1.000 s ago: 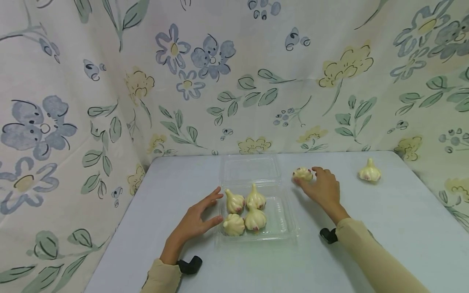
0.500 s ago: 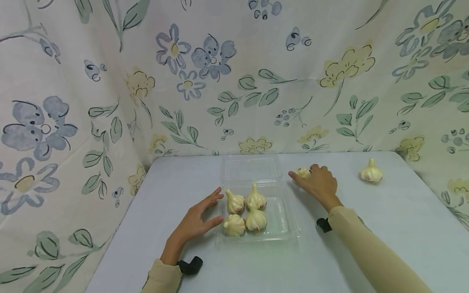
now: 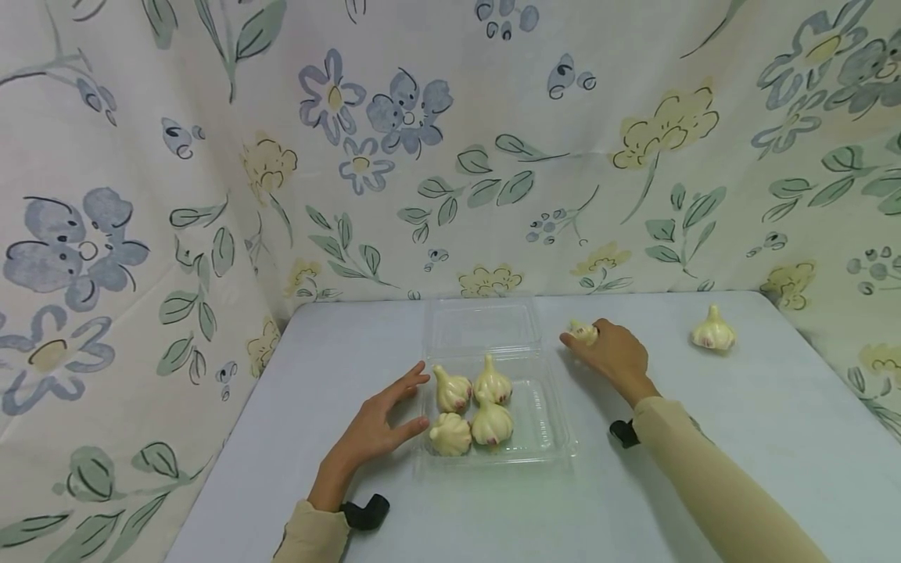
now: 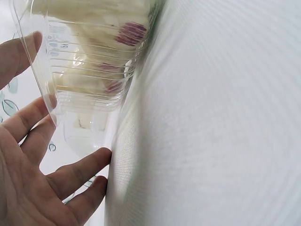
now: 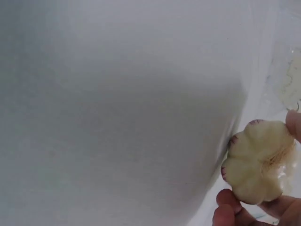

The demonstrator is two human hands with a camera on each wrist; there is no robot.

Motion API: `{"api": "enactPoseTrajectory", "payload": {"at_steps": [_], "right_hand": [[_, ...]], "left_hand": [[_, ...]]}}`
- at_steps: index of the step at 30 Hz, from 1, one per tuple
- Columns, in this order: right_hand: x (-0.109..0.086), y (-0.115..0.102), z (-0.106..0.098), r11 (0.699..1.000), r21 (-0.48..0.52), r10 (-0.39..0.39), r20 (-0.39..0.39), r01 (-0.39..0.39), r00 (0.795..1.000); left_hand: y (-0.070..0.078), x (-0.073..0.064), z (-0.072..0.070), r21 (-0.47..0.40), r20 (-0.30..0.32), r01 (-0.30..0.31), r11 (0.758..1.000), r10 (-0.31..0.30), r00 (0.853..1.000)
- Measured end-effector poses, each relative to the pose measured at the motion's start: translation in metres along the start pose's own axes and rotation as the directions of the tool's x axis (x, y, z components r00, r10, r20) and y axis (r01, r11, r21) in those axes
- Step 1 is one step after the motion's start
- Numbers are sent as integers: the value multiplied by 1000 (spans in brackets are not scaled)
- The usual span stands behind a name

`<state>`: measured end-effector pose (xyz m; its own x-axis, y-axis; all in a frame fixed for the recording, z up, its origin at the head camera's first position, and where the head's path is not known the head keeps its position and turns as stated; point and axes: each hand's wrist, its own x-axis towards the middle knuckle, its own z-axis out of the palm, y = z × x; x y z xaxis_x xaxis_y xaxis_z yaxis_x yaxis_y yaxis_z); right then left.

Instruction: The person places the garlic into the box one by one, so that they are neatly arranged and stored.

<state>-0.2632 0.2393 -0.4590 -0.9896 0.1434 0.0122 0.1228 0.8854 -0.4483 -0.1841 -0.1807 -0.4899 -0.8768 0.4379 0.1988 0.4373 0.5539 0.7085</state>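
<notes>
In the head view my right hand (image 3: 615, 356) pinches a garlic bulb (image 3: 583, 332) near the back of the table. The right wrist view shows that garlic bulb (image 5: 257, 162) root side on, with the thumb (image 5: 294, 125) on one side and fingertips (image 5: 229, 202) on the other. A clear plastic clamshell box (image 3: 540, 414) lies open in the middle, with several garlic bulbs (image 3: 491, 424) in its left part. My left hand (image 3: 376, 426) is at the box's left side, fingers spread; in the left wrist view its thumb and some fingers touch the box's rim (image 4: 41, 89).
Another garlic bulb (image 3: 713, 330) stands alone at the back right of the white table (image 3: 317, 336). The box's clear lid (image 3: 482, 324) lies folded back behind it. A flowered curtain (image 3: 450, 156) hangs along the back and left of the table.
My right hand has come in closer around the garlic bulb, its fingers and thumb now on it, and the bulb has tilted slightly. The left hand and the box have not moved.
</notes>
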Motion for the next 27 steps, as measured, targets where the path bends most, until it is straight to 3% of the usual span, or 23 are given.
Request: {"api": "enactPoseTrajectory", "payload": {"at_steps": [17,27], "right_hand": [[-12,1,-5,976,188,-95,-104,114,990],[-25,-8,-7,923,319,-171,-165,217,971]], "left_hand": [[1,0,0,14,-4,-7,1000,7,1000],[1,0,0,15,-4,-3,1000,3,1000]]}}
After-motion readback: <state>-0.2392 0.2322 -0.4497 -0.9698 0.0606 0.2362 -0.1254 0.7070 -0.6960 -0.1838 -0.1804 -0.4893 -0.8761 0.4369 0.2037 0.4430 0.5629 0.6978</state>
